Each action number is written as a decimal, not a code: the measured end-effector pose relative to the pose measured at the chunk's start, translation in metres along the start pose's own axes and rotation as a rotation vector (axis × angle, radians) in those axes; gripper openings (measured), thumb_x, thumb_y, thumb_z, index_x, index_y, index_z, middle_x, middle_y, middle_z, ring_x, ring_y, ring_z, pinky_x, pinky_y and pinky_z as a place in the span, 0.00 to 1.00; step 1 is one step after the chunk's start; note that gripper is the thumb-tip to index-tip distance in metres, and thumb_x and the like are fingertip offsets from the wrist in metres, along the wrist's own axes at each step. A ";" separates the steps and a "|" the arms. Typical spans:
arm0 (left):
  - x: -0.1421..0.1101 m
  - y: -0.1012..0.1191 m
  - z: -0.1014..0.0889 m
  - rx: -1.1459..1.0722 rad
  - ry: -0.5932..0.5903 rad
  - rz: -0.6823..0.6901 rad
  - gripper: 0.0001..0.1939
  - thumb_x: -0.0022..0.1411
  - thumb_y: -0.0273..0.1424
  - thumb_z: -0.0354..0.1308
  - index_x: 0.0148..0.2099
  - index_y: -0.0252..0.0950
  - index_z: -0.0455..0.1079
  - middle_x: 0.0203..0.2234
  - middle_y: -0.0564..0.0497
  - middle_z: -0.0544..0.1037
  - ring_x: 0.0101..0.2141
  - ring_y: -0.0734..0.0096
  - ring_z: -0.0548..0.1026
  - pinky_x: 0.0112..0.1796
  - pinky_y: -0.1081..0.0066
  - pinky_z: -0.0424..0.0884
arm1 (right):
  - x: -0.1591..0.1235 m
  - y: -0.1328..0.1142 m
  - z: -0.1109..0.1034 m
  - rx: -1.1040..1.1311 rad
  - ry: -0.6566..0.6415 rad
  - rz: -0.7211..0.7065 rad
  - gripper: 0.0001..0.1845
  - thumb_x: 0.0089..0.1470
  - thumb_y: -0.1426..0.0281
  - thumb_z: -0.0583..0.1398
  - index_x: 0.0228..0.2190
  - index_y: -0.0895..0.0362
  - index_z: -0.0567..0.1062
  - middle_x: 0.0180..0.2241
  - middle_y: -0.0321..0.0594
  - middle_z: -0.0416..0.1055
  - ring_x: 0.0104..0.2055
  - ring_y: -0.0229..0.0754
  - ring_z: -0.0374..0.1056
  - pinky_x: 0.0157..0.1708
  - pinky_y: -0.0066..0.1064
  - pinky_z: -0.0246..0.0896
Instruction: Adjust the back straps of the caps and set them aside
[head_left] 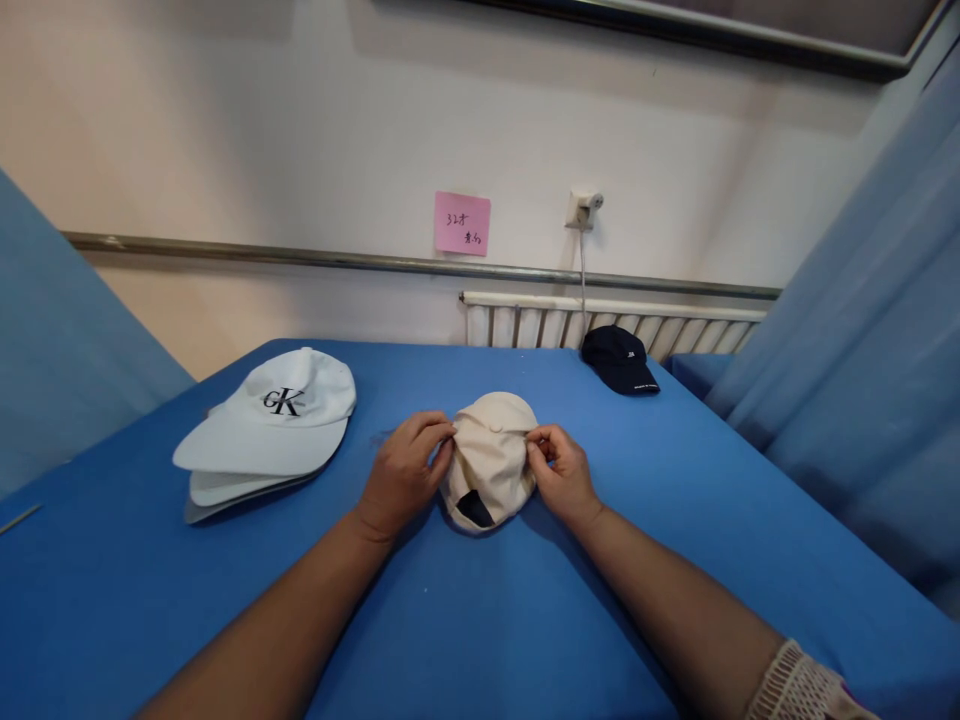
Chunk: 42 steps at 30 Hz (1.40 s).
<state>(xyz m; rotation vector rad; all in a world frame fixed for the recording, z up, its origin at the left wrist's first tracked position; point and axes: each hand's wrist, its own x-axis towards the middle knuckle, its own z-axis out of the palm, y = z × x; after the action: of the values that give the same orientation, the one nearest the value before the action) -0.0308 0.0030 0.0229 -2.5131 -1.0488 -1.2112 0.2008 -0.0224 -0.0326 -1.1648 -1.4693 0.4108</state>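
Note:
A beige baseball cap (pixel 493 465) sits in front of me on the blue-covered table, its dark back opening toward me. A fold runs across its crown near the top button. My left hand (pixel 409 465) pinches the fabric at the cap's left side between thumb and fingers. On the opposite side, my right hand (pixel 561 470) grips the cloth the same way. The cap's far side is partly hidden by the fold.
To the left lies a stack of white caps (pixel 277 415), the top one with black letters. A black cap (pixel 619 358) rests at the far right, by a radiator (pixel 525 318). Blue curtains (pixel 862 350) hang at both sides. A thin stick (pixel 21 518) lies at the left edge.

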 end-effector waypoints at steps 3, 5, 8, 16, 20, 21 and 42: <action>0.000 0.001 -0.002 -0.043 0.018 -0.053 0.08 0.63 0.26 0.52 0.42 0.35 0.71 0.40 0.44 0.76 0.43 0.63 0.75 0.47 0.64 0.71 | 0.001 0.003 0.000 -0.007 -0.027 0.012 0.07 0.54 0.70 0.55 0.35 0.55 0.71 0.28 0.35 0.69 0.27 0.37 0.65 0.28 0.27 0.61; -0.001 -0.002 -0.003 -0.079 0.034 -0.127 0.08 0.63 0.26 0.51 0.41 0.35 0.71 0.40 0.44 0.77 0.43 0.63 0.75 0.46 0.62 0.72 | 0.002 0.006 0.000 -0.018 -0.037 0.026 0.07 0.54 0.70 0.55 0.35 0.56 0.72 0.27 0.35 0.69 0.26 0.37 0.64 0.27 0.27 0.60; -0.005 -0.007 -0.007 -0.133 0.019 -0.214 0.09 0.61 0.25 0.50 0.40 0.35 0.71 0.39 0.46 0.77 0.41 0.63 0.76 0.45 0.63 0.71 | 0.003 0.009 -0.001 -0.030 -0.027 0.037 0.08 0.53 0.70 0.55 0.36 0.56 0.72 0.26 0.33 0.68 0.25 0.36 0.63 0.25 0.26 0.58; -0.007 0.003 -0.024 -0.221 -0.108 -0.303 0.10 0.60 0.35 0.53 0.41 0.35 0.71 0.37 0.47 0.77 0.37 0.63 0.75 0.41 0.65 0.71 | 0.004 0.006 -0.001 -0.053 -0.005 0.021 0.08 0.53 0.71 0.55 0.36 0.56 0.72 0.28 0.35 0.69 0.27 0.37 0.64 0.26 0.27 0.59; -0.005 0.005 -0.020 -0.208 -0.124 -0.376 0.13 0.58 0.36 0.54 0.43 0.36 0.70 0.36 0.47 0.77 0.35 0.63 0.75 0.40 0.65 0.71 | 0.007 0.007 0.000 -0.070 0.053 -0.032 0.14 0.51 0.73 0.57 0.42 0.56 0.70 0.42 0.43 0.69 0.36 0.40 0.68 0.33 0.30 0.66; -0.006 0.004 -0.019 -0.196 -0.102 -0.405 0.13 0.58 0.36 0.54 0.43 0.36 0.71 0.35 0.47 0.77 0.34 0.64 0.75 0.39 0.66 0.70 | 0.008 0.009 -0.001 -0.091 0.058 -0.040 0.16 0.51 0.73 0.57 0.44 0.56 0.70 0.45 0.45 0.68 0.40 0.41 0.69 0.35 0.32 0.66; -0.006 0.005 -0.015 -0.243 -0.048 -0.543 0.15 0.57 0.39 0.55 0.42 0.36 0.72 0.32 0.48 0.78 0.33 0.64 0.76 0.38 0.67 0.71 | 0.026 0.001 -0.007 -0.737 -0.044 -0.346 0.03 0.56 0.73 0.55 0.31 0.56 0.69 0.32 0.42 0.69 0.35 0.44 0.64 0.36 0.32 0.58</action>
<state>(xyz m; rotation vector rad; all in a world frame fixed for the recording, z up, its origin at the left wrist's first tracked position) -0.0397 -0.0105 0.0294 -2.5192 -1.7759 -1.4894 0.2116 -0.0029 -0.0176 -1.4217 -1.8888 -0.3844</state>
